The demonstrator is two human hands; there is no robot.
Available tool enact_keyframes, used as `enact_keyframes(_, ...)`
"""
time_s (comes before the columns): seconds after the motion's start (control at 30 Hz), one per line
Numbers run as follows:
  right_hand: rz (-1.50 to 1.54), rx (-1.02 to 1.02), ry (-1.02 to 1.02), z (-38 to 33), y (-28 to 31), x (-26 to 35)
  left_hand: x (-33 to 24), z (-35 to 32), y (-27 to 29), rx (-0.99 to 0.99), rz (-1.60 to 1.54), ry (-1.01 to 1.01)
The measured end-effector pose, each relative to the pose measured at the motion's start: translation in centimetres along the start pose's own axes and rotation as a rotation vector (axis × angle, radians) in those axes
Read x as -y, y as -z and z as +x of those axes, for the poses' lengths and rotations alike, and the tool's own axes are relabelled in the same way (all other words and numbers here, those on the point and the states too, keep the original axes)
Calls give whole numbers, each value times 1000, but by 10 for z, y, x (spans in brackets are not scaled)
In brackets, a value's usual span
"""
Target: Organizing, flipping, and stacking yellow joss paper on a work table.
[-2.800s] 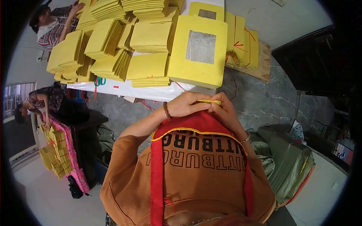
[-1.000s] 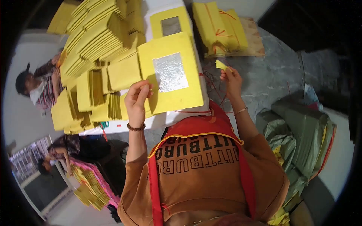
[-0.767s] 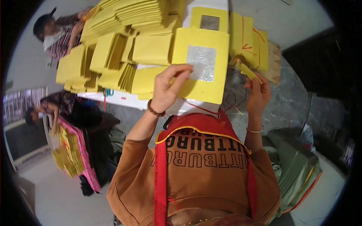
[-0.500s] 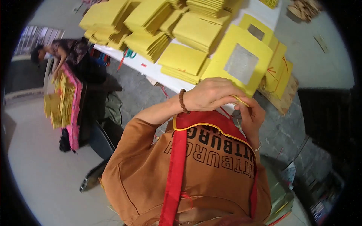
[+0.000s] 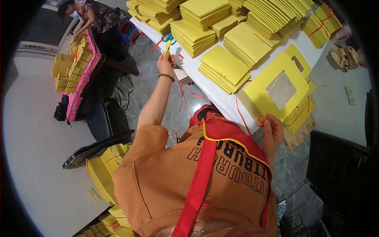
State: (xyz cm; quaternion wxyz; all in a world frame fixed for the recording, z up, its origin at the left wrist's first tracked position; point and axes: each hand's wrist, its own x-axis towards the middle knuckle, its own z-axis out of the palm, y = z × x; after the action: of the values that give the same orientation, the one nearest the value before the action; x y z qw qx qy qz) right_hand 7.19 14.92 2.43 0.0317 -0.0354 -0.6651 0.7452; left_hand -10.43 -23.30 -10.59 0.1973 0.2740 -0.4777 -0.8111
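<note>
The left hand pinched a yellow strip [image 5: 167, 48] close by the scissors [image 5: 169, 38] at the table [image 5: 217, 93] edge, where slack fingers could drop it, while the right hand [image 5: 272, 132], curled, its fingertips' contact unclear, could nudge the nearby windowed board [image 5: 256, 93].

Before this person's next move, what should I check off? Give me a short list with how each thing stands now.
1. Left hand gripping the small, flat yellow strip: ok.
2. Strip apart from the teal-handled scissors: cannot tell; they sit close together.
3. Right hand empty: cannot tell; its fingers are curled.
4. Yellow rectangular block with a silver window on the white table: ok.
5. Table free of thin red cord: not ok; some lies near the block.
</note>
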Motion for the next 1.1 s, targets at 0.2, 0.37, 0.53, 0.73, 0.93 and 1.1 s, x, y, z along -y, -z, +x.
enact_keyframes(0.2, -29, -58, -26, -4, 2, -4, -11, 83, -3, -141, 129, 49)
enact_keyframes(0.37, -20, -82, -57, -9, -2, -2, -34, 142, -25, -16, 497, -26)
enact_keyframes(0.53, -21, -133, -47, -8, -6, -1, -22, 167, -22, 194, 657, -13)
enact_keyframes(0.73, -69, -244, -11, 1, 7, 2, -12, 156, 0, 109, 503, -96)
enact_keyframes(0.93, -48, -618, 123, 14, 49, -28, 2, -27, -43, 283, 500, -543)
enact_keyframes(1.1, 58, -656, 116, 32, 54, -44, 4, -155, -134, 988, 448, -251)
